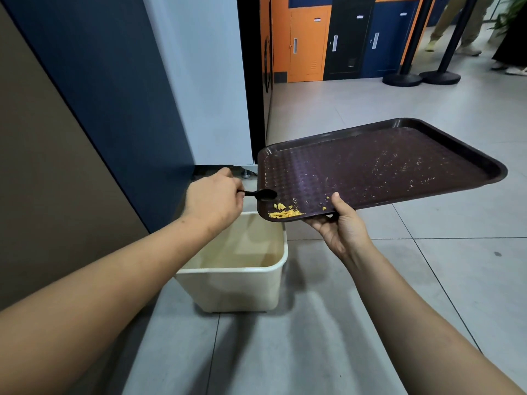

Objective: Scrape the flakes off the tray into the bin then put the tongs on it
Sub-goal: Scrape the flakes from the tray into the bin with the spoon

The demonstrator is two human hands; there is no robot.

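A dark brown tray (370,163) is held in the air, tilted down toward its near left corner. My right hand (342,226) grips its near edge, thumb on top and fingers beneath. Yellow flakes (285,212) lie heaped in that low corner, with fine crumbs scattered over the rest of the surface. My left hand (214,201) grips the handle of black tongs (263,194), whose rounded tip rests over the tray's left edge just above the flakes. A cream bin (242,283) stands open on the floor directly below the corner.
A dark blue panel and a white cabinet rise at the left behind the bin. Orange, black and blue lockers (342,38) line the far wall. Two black stanchion bases (422,78) and people's legs stand at the far right on grey floor tiles.
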